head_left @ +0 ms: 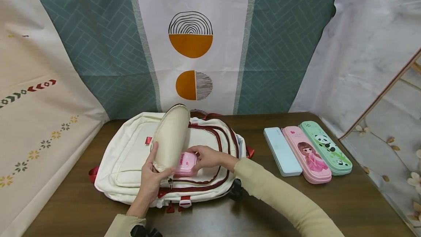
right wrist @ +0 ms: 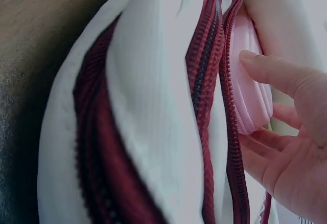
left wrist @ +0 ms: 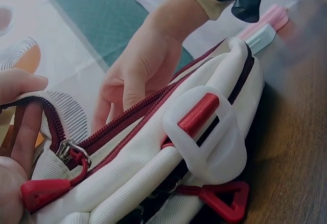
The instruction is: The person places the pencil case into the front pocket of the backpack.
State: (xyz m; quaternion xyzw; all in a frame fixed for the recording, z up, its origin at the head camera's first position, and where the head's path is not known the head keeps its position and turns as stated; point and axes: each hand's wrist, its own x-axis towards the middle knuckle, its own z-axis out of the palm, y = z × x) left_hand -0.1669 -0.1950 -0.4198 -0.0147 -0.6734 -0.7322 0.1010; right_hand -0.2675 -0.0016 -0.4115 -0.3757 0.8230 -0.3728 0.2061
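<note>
A white backpack [head_left: 131,153] with dark red zippers lies on its back on the table, its front pocket unzipped. My left hand [head_left: 150,179] grips the edge of the pocket's lifted cream flap [head_left: 172,134], thumb on one side and fingers behind. With my right hand [head_left: 210,156] I hold the end of a pink case [head_left: 186,164] marked "Sweet", thumb on one face and fingers on the other in the right wrist view. The case lies partly inside the pocket opening, its far part hidden under the flap. A zipper pull [left wrist: 76,155] hangs near my left fingers.
To the right on the brown table [head_left: 250,207] lie a light blue case [head_left: 283,153], a pink case with a doll picture [head_left: 304,153] and a green panda case [head_left: 325,147], side by side. A patterned curtain [head_left: 279,46] hangs behind the table.
</note>
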